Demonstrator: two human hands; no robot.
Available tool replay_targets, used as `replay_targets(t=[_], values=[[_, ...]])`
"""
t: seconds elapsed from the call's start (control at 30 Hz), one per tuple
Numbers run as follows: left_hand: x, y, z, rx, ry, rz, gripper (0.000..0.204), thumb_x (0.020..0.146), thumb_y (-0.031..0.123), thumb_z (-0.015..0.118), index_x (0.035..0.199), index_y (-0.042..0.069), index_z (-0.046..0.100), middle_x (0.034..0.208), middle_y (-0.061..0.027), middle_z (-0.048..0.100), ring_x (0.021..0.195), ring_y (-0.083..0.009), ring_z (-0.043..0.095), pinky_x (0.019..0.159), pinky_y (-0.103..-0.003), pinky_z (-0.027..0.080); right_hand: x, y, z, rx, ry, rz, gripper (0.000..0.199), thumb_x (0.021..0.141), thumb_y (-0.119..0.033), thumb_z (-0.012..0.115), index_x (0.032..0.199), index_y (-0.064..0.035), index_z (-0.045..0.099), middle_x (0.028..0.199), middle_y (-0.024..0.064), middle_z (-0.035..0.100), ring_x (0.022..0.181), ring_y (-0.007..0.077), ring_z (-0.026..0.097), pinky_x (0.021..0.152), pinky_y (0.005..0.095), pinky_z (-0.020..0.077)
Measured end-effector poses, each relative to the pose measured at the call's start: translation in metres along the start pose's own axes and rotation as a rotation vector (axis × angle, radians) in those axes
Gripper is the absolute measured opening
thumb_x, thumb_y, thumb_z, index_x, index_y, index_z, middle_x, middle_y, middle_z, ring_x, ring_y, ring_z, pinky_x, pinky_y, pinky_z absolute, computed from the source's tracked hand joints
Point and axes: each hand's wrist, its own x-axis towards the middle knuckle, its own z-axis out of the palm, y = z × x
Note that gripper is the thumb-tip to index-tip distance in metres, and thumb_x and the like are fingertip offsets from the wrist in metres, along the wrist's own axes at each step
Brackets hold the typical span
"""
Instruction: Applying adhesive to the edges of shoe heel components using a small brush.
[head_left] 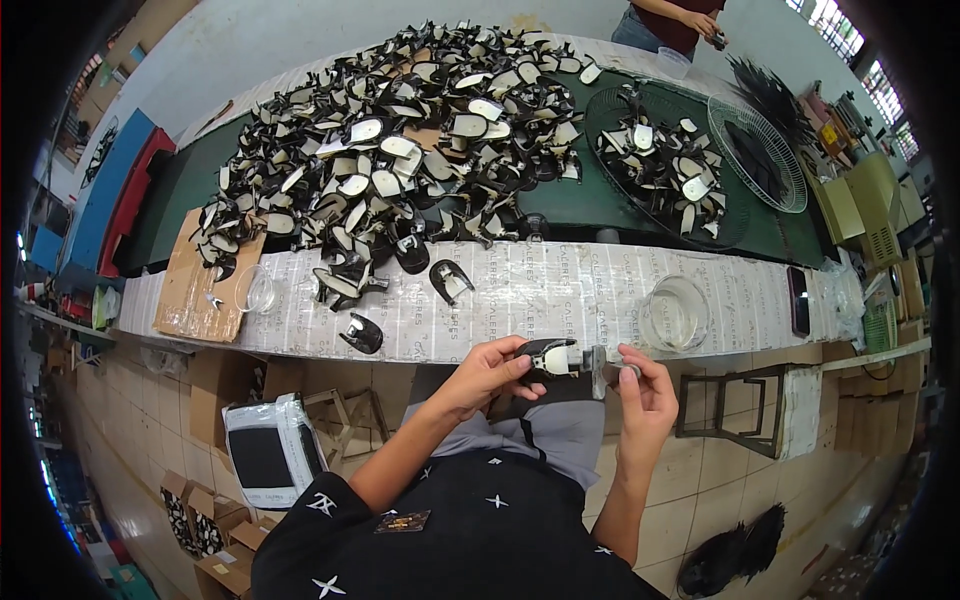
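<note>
Below the bench edge, over my lap: both my hands meet on one black-and-white shoe piece (553, 356).
Left hand (490, 372): fingers closed around the piece's rounded black end.
Right hand (640, 385): fingertips pinched on a small grey brush-like tool (600, 366) touching the piece's pale end; exactly what it is I cannot tell.
Long axis: the piece lies left to right between my hands, left hand nearer its bulk.
Bench covering (560, 290): pale printed wrapping sheet along the near edge.
Glass bowl (677, 313): clear, up and right of my right hand.
Pile (400, 150): many like pieces, far side.
Cardboard sheet (195, 285): brown, flat, at left.
Boxes (205, 525): patterned cartons on the floor, lower left.
</note>
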Motion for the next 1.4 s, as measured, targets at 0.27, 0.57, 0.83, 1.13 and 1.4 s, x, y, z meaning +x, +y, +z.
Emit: replay_targets(t=[0.27, 0.57, 0.83, 1.13, 1.4], values=[[0.0, 0.001, 0.004, 0.025, 0.024, 0.006, 0.027, 0.098, 0.019, 0.056, 0.114, -0.001, 0.052, 0.097, -0.015, 0.066, 0.082, -0.0193, 0.07, 0.071, -0.027, 0.06, -0.006, -0.016, 0.005, -0.072, -0.067, -0.035, 0.02, 0.088, 0.002, 0.064, 0.108, 0.0043, 0.063, 0.11, 0.0121, 0.063, 0.094, 0.0138, 0.061, 0.078, 0.0249, 0.0514], [0.003, 0.002, 0.006, -0.034, 0.061, -0.019, 0.02, 0.097, 0.018, 0.057, 0.107, 0.0, 0.052, 0.094, -0.0144, 0.066, 0.082, -0.0187, 0.07, 0.068, -0.025, 0.06, -0.009, -0.015, 0.02, -0.18, -0.131, -0.111, 0.022, 0.085, 0.004, 0.067, 0.106, 0.0042, 0.064, 0.11, 0.0132, 0.063, 0.092, 0.0155, 0.063, 0.072, 0.0254, 0.0568], [0.004, 0.0, 0.009, -0.047, 0.053, -0.017, 0.018, 0.097, 0.015, 0.057, 0.103, -0.001, 0.052, 0.099, -0.0141, 0.064, 0.087, -0.0222, 0.07, 0.072, -0.025, 0.061, -0.011, -0.014, 0.025, -0.223, -0.149, -0.095, 0.02, 0.087, 0.003, 0.065, 0.107, 0.004, 0.064, 0.109, 0.0117, 0.062, 0.092, 0.0138, 0.062, 0.073, 0.0236, 0.0534], [0.005, -0.002, 0.011, -0.05, 0.056, -0.021, 0.017, 0.097, 0.014, 0.056, 0.103, -0.001, 0.052, 0.097, -0.0136, 0.064, 0.086, -0.0223, 0.07, 0.071, -0.026, 0.062, -0.008, -0.012, 0.01, -0.425, -0.054, -0.222, 0.022, 0.083, 0.005, 0.067, 0.104, 0.0033, 0.065, 0.107, 0.0135, 0.063, 0.088, 0.0189, 0.065, 0.068, 0.028, 0.0591], [0.006, 0.006, 0.007, -0.141, 0.049, -0.07, 0.018, 0.098, 0.018, 0.054, 0.103, 0.001, 0.053, 0.098, -0.0096, 0.062, 0.087, -0.0228, 0.07, 0.073, -0.025, 0.061, 0.002, -0.008, 0.003, -0.361, 0.046, -0.18, 0.021, 0.085, 0.003, 0.066, 0.106, 0.0041, 0.064, 0.11, 0.0125, 0.062, 0.09, 0.0153, 0.063, 0.072, 0.0259, 0.0566]])
